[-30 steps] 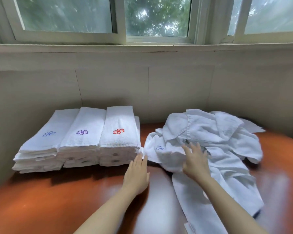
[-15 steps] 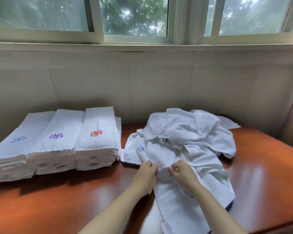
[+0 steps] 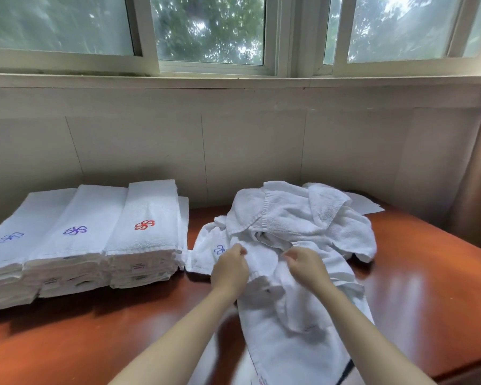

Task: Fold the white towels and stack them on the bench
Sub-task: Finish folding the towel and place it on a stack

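Both hands work at the near edge of a rumpled heap of white terry towels [image 3: 303,218] on the glossy reddish-brown desk [image 3: 428,273]. The left hand [image 3: 229,269] has its fingers curled, pinching a fold beside a small blue embroidered flower; the right hand [image 3: 306,266] pinches the cloth too, thumb and fingertips drawn together. One towel trails flat toward the desk's front edge. To the left, touching the heap, three neat rectangular stacks of folded towels [image 3: 95,245] lie side by side
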Action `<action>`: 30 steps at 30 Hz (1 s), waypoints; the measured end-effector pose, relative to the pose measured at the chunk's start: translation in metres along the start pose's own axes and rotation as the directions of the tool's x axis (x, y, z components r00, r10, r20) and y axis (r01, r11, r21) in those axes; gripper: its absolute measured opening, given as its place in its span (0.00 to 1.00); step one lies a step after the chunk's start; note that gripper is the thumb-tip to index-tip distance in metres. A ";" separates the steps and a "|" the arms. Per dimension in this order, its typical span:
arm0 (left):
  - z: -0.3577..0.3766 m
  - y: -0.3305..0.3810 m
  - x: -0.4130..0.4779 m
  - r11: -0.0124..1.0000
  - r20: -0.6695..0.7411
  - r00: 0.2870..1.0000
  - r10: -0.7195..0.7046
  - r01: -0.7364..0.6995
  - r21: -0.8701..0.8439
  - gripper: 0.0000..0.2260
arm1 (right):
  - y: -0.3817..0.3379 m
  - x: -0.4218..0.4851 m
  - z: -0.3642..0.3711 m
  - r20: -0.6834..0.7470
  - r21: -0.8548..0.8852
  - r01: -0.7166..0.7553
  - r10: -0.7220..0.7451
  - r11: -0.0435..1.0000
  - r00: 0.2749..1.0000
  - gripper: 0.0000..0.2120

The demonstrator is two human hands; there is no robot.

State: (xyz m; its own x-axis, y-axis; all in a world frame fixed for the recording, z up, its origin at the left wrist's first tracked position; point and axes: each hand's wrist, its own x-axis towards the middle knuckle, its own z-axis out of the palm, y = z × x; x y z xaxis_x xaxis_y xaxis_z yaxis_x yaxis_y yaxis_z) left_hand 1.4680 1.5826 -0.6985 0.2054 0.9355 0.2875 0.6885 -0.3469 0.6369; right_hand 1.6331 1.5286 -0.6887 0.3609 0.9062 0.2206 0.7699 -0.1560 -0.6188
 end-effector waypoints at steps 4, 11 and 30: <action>0.021 0.028 0.040 0.997 0.057 0.998 -0.017 0.021 -0.080 0.10 | 0.020 0.039 -0.012 -0.065 -0.136 -0.041 0.033 0.990 0.997 0.18; 0.066 0.055 0.109 0.958 0.166 0.964 -0.206 0.233 -0.167 0.23 | 0.050 0.091 0.000 0.016 -0.409 0.027 -0.022 0.912 1.000 0.18; -0.149 0.034 0.006 0.396 0.468 0.732 0.495 0.290 -0.871 0.19 | -0.016 0.024 -0.032 -0.474 -0.323 -0.072 -0.096 0.944 0.875 0.08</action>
State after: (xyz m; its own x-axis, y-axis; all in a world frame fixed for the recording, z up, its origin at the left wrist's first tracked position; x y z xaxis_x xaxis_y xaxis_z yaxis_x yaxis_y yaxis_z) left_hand 1.3888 1.5669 -0.5684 0.8170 0.5443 0.1907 -0.2737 0.0748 0.9589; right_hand 1.6465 1.5404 -0.6496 0.4917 0.6217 0.6097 0.8706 -0.3393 -0.3561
